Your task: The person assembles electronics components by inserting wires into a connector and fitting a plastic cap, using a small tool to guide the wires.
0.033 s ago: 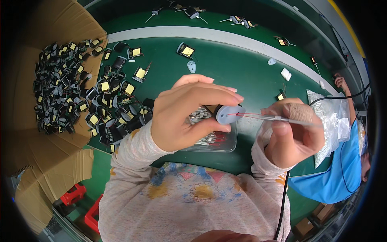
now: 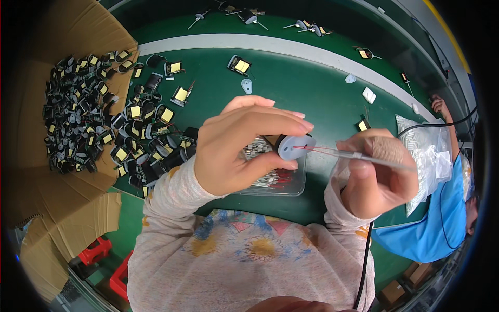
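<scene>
Fingers of the left hand [image 2: 222,148] pinch a grey-capped black unit [image 2: 296,148], red wires [image 2: 319,150] leading to a slim pale rod [image 2: 357,155] gripped by the right hand [image 2: 383,174], a clear tray [image 2: 288,194] beneath those left fingers, a carton [image 2: 101,28] farther left.

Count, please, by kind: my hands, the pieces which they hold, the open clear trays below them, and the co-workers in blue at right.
Hands, left hand and right hand: 2
Black unit with pale cap: 1
Thin rod-like piece: 1
Clear tray: 1
Co-worker in blue: 1
Total: 6
</scene>
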`<state>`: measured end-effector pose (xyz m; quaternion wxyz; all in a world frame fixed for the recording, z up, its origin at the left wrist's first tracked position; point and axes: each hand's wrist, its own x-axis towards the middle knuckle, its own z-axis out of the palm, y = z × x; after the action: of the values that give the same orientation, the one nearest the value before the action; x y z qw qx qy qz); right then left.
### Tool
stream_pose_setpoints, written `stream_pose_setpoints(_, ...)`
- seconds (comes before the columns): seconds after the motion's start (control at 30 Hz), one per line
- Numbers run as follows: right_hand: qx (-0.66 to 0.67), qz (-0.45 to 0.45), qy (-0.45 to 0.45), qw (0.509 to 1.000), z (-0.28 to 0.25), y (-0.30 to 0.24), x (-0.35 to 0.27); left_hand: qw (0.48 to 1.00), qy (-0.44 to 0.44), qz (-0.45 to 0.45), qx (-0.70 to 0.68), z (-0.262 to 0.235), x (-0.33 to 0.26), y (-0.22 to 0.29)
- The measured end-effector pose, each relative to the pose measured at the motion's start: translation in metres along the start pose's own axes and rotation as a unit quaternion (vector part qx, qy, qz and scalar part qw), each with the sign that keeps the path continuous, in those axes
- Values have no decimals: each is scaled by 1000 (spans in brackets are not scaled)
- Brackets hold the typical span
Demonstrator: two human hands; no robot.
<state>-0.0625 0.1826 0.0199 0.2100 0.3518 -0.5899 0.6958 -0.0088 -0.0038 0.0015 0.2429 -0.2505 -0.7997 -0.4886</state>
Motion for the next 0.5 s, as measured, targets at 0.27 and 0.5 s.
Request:
stream_pose_setpoints(0.27,-167,-143,-168,961,-6,-23,7,999,2,18,33,-1,1,2)
stream_pose_setpoints(0.5,-184,-169,-162,955,-4,-23,4,999,13,22,24,1,-2,0)
